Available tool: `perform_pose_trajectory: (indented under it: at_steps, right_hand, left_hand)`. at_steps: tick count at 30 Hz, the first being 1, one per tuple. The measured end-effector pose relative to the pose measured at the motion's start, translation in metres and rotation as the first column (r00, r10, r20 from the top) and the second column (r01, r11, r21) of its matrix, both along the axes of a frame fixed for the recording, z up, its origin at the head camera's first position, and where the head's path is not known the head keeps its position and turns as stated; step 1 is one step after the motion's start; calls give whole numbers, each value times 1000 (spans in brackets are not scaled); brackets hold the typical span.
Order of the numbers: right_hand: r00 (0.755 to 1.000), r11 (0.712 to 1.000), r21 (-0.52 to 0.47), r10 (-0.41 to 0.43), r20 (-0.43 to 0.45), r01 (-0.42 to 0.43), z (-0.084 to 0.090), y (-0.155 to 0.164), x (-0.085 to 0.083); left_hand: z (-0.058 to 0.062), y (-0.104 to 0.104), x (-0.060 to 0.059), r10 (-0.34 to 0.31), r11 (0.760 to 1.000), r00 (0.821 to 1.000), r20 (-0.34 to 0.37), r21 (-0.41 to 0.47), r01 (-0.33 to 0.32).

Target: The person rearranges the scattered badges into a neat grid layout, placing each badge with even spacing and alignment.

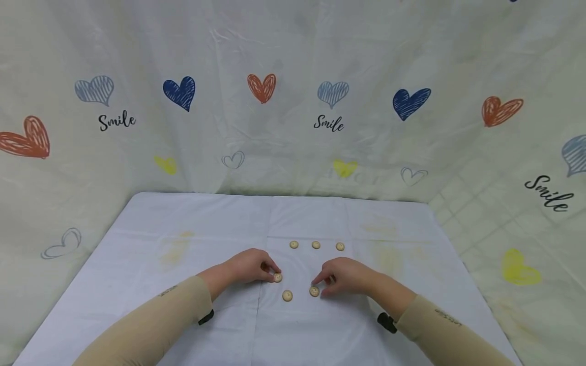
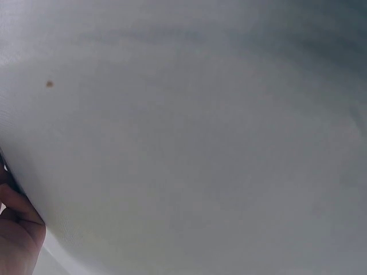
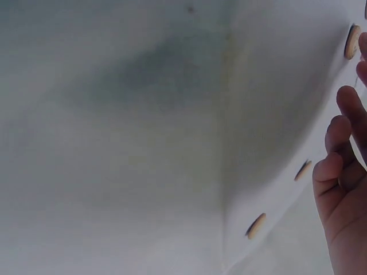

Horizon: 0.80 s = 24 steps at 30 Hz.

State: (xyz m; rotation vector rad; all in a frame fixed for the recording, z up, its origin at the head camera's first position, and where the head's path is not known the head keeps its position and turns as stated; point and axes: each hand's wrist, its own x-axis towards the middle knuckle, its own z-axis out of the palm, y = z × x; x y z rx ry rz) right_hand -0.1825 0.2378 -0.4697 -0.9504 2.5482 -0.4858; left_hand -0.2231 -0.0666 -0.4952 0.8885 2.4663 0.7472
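Six round wooden buttons lie on a white cloth-covered table (image 1: 183, 305). Three form a row at the back: one (image 1: 294, 244), one (image 1: 316, 245), one (image 1: 340, 246). My left hand (image 1: 252, 267) pinches a fourth button (image 1: 277, 277) at its fingertips. A fifth button (image 1: 287, 295) lies loose between the hands. My right hand (image 1: 348, 277) has its index finger and thumb curled against the sixth button (image 1: 314, 291). In the right wrist view the curled fingers (image 3: 338, 154) sit beside a button (image 3: 303, 170), with two more buttons (image 3: 256, 226) (image 3: 351, 41) nearby. The left wrist view catches only an edge of the left hand (image 2: 17, 229).
A cream curtain (image 1: 293, 101) printed with hearts and "Smile" closes off the back and both sides of the table. Faint yellow stains (image 1: 176, 249) mark the cloth. A small brown speck (image 2: 49, 84) shows on the cloth in the left wrist view.
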Motion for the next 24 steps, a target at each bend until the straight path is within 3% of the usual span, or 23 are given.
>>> perform_pose_trajectory:
  at_steps: [5,12,24]
  right_hand:
    - [1000,1000,11,24,-15,-23,-4,-1,0]
    - [998,998,38,51,-39,-49,-9,-4,-2]
    - [998,998,53,43,-44,-40,-8,-12,-3]
  left_hand:
    - [1,3,0,0,1000,1000,-1,12,0]
    - [-7,1,-3,-9,1000,1000,-14,12,9]
    - [-2,-1,-1,-8,1000,1000,-7,14,8]
